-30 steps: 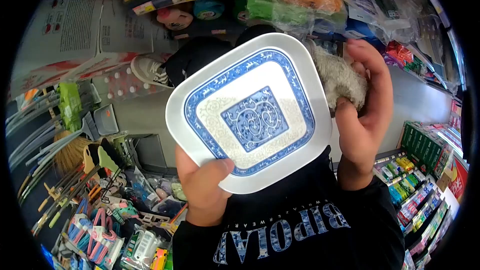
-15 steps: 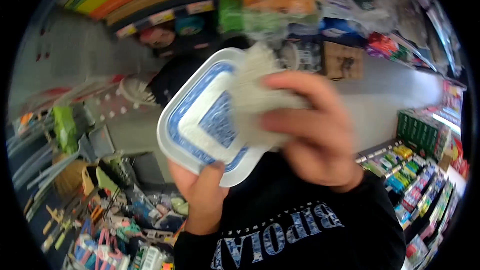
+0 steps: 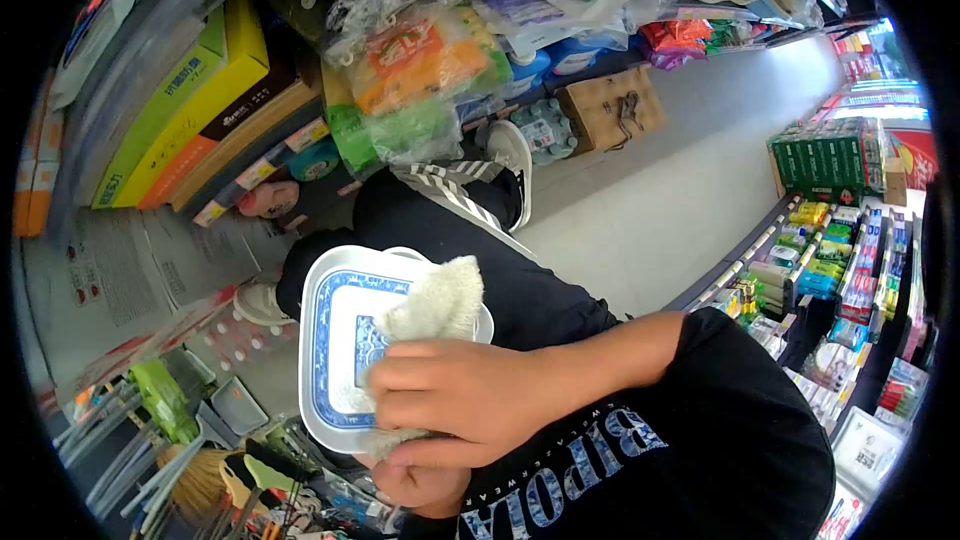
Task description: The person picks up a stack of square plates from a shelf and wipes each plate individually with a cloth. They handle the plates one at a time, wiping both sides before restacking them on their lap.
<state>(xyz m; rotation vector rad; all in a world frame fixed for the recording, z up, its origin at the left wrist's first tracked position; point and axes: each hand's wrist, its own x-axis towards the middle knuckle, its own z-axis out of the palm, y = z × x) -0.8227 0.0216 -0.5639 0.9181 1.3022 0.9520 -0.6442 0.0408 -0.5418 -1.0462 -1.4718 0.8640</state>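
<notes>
A white rounded-square tray point(image 3: 325, 420) with a blue patterned border and centre lies face up over my lap. Behind it shows the edge of another white dish point(image 3: 485, 326). My right hand point(image 3: 455, 395) is closed on a pale, fuzzy cloth point(image 3: 440, 300), pressed on the right side of the tray and hiding part of its pattern. Below it my left hand point(image 3: 420, 480) grips the tray's lower edge; its fingers are partly hidden under the tray and my right hand.
Shelves of packaged goods point(image 3: 425, 70) run along the top. A brown paper bag point(image 3: 612, 110) and bottles point(image 3: 545, 130) stand on the floor point(image 3: 640, 210). Brooms point(image 3: 200, 480) and dustpans lie lower left. Racks of small packets point(image 3: 830, 280) fill the right side.
My right hand has brought the cloth down across the tray. The tray now sits lower and further left in view, turned more upright. The view has shifted, showing my legs and shoes.
</notes>
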